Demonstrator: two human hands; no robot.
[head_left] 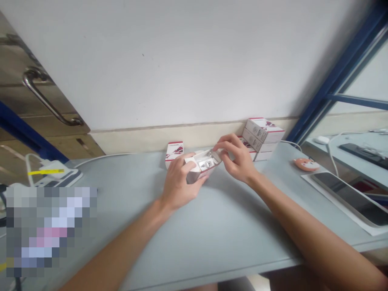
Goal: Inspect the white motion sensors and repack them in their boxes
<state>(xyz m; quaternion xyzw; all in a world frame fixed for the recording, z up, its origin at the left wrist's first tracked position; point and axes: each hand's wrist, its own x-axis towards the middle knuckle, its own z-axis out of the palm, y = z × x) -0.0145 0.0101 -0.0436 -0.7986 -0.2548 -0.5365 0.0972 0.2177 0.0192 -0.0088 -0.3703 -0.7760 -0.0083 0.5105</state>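
Note:
My left hand (178,182) is wrapped round a small open white box (202,166) held above the grey table (182,234), a little tilted. Inside the box I see a small white and metal item, too small to name. My right hand (238,159) pinches the box's open flap at its right end, fingers curled. Just behind the box stands one closed white and red box (174,151) by the wall.
A stack of white and red boxes (262,135) sits against the wall at right. A small orange round object (306,164) and a dark tablet (348,198) lie at the right. White cables and a device with a yellow label (50,173) are at left.

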